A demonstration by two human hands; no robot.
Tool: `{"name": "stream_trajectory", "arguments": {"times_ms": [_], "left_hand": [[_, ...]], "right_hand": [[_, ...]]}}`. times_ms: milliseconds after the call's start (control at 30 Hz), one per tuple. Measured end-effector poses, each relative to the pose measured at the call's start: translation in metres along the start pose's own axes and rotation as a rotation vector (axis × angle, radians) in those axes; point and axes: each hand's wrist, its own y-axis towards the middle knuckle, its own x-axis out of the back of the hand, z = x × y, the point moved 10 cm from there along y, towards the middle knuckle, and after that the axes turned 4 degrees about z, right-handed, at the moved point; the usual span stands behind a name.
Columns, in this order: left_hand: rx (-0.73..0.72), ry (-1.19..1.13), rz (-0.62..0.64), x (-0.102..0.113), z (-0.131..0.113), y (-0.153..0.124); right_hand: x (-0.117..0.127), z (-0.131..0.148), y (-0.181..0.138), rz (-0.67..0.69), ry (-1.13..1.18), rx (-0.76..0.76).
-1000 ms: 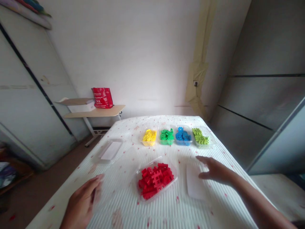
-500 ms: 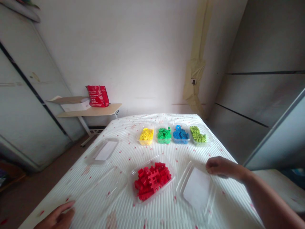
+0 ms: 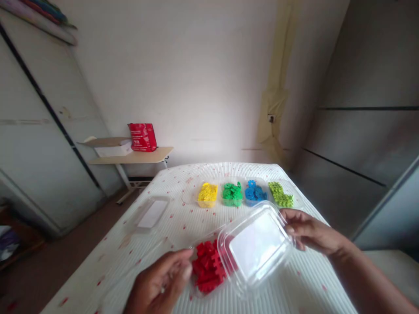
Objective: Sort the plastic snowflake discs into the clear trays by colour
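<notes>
Right hand [image 3: 291, 229] pinched clear plastic lid [image 3: 240, 226] by right edge, apparently sparing white panel [image 3: 258, 245]; lid tilted, partly over clear tub [image 3: 221, 287] of red interlocking blocks [image 3: 207, 268], near side of table. Left hand [image 3: 160, 281] beside tub's left side, thumb and forefinger parted, nothing visible between; couldn't tell whether touching rim. Yellow pieces [image 3: 207, 192], green pieces [image 3: 232, 192], blue pieces [image 3: 255, 192], lime pieces [image 3: 280, 195] sat in separate tubs behind, seemingly split by colour. Ribbed, red-flecked white tablecloth [image 3: 199, 172]; red bag [image 3: 143, 138] on side table [image 3: 153, 156]; pale wall [image 3: 203, 78].

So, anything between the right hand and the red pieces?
Yes: the clear lid that the right hand holds overlaps the right part of the red pieces in this view. Their left part shows uncovered, with the left hand beside it.
</notes>
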Motion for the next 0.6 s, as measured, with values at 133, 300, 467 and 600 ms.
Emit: {"name": "stream_trajectory", "arguments": {"times_ms": [133,300,467,600], "left_hand": [[0.053,-0.202,0.116,-0.039,-0.012,0.011],[-0.071,-0.034,0.032,-0.007,-0.018,0.016],[-0.721,0.412,0.054,-0.002,-0.055,-0.012],[-0.904,0.629,0.131,-0.019,-0.037,-0.030]], "right_hand": [[-0.034,0.006,0.029,0.089,-0.005,0.016],[-0.061,0.015,0.046,0.169,-0.174,0.088],[-0.064,0.018,0.057,0.091,-0.459,0.228],[-0.070,0.014,0.062,0.036,-0.671,0.319]]}}
